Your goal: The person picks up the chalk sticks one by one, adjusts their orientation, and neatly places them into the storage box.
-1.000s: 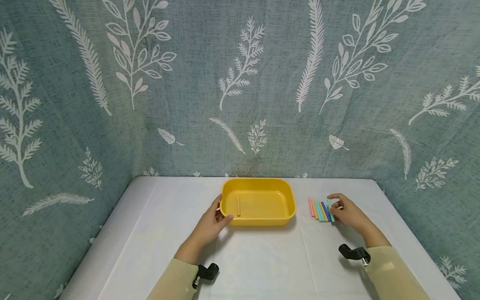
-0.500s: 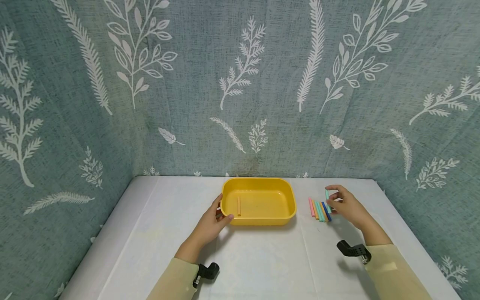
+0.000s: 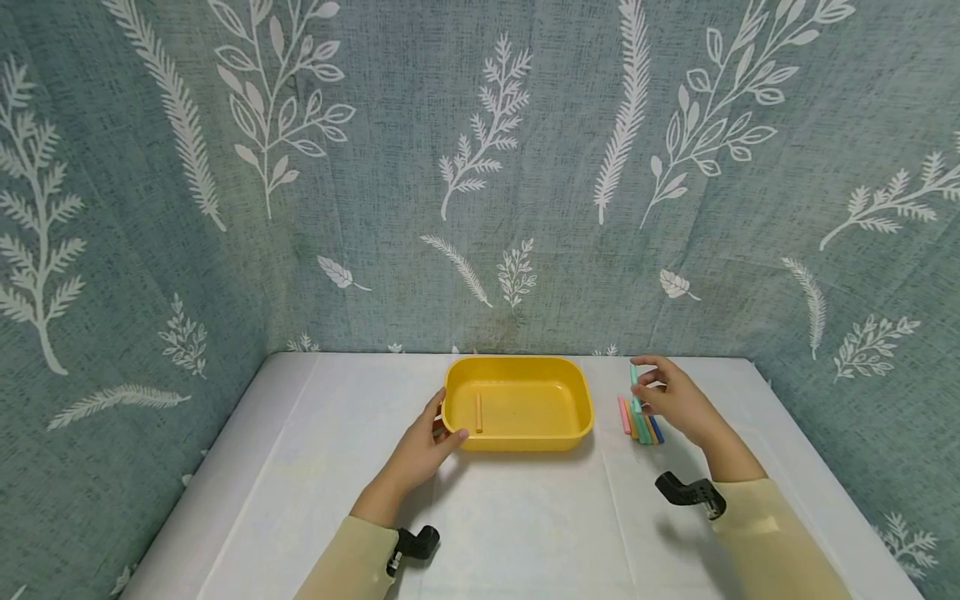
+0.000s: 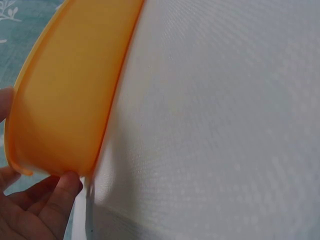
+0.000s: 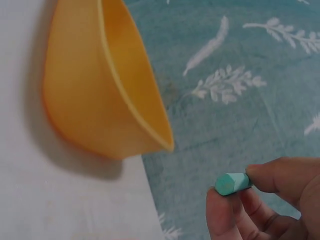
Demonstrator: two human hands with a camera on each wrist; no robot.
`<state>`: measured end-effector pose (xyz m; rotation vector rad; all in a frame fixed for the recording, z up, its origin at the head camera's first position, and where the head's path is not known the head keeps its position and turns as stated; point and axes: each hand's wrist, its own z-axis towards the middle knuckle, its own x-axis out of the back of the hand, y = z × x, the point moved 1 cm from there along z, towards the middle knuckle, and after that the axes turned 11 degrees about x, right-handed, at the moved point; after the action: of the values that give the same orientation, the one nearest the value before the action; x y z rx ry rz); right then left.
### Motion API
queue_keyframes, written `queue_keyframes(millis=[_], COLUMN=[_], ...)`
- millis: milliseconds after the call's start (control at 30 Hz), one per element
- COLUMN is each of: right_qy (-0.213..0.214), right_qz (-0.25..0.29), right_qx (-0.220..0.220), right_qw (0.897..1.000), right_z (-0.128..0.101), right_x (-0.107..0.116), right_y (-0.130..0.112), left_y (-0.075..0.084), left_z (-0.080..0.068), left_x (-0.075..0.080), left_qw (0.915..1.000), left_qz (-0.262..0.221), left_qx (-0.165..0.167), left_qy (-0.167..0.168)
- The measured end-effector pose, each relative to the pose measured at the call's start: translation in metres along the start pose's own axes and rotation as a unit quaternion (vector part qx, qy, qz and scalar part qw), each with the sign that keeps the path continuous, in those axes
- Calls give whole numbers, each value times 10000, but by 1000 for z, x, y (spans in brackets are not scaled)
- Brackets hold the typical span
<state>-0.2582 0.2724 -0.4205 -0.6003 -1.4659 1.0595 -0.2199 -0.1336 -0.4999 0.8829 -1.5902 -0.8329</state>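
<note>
A yellow tray (image 3: 517, 370) stands on the white table with one orange chalk stick (image 3: 477, 412) lying inside near its left wall. My left hand (image 3: 431, 442) grips the tray's front left corner, thumb over the rim (image 4: 22, 167). My right hand (image 3: 663, 396) is lifted off the table to the right of the tray and pinches a teal chalk stick (image 3: 634, 379) between thumb and fingers; the stick's end (image 5: 231, 183) shows in the right wrist view. Under that hand lies a row of coloured chalk sticks (image 3: 637, 419).
The white table (image 3: 510, 517) is backed and flanked by a teal leaf-print curtain (image 3: 480, 183). Black wrist-camera mounts (image 3: 690, 492) sit on both forearms. The tray's outer wall (image 5: 90, 90) fills the right wrist view's left side.
My right hand has lifted the teal stick out of the row and carried it up and left toward the tray. The left hand and tray have stayed put.
</note>
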Motion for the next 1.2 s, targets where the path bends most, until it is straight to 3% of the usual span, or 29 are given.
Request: queue_keyframes(millis=[700, 1200], right_qy=[-64, -311], right_qz=[402, 925], right_qx=[231, 226], right_qw=[9989, 9950], right_z=[29, 48], right_x=[-37, -76], right_y=[-39, -49], left_y=[0, 0], left_z=[0, -1], left_x=[-1, 0], left_qw=[9999, 10000], left_qz=[99, 1], left_qx=[86, -50], left_qy=[27, 7])
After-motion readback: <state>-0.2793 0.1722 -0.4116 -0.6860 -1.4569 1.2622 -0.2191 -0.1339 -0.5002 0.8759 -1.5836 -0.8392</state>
